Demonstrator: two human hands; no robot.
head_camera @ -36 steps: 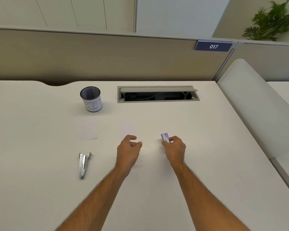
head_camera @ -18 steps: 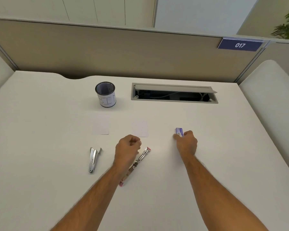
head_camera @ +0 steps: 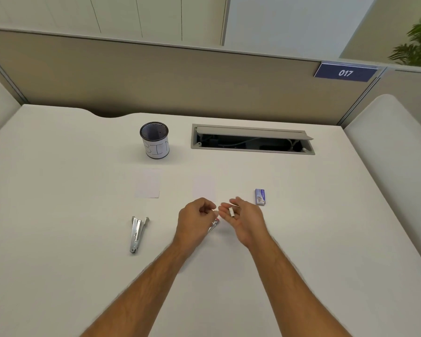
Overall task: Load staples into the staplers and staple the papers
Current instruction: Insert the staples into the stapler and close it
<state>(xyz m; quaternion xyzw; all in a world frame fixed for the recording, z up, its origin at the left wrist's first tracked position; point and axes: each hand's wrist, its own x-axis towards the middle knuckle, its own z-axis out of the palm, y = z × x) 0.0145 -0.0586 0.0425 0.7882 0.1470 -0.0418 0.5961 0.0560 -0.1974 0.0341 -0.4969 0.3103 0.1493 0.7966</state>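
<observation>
On the table (head_camera: 58,239) lie 2 staplers: 1 silver stapler (head_camera: 137,233) at the left and 1 red-tipped stapler (head_camera: 214,224) mostly hidden under the left hand (head_camera: 196,222). There are 2 sheets of paper (head_camera: 148,183) (head_camera: 204,189), 1 staple box (head_camera: 260,197), 1 mesh cup (head_camera: 154,139), 1 small white piece (head_camera: 232,212) in the right hand (head_camera: 243,220), and 2 hands.

Both bare arms reach forward over the table, side by side. The left hand (head_camera: 197,221) is curled into a loose fist, knuckles up, with its fingertips (head_camera: 210,207) bent toward the right hand. The right hand (head_camera: 244,218) is turned palm up and half open, fingers (head_camera: 237,201) a little bent. The 2 hands are very close, almost touching.
</observation>
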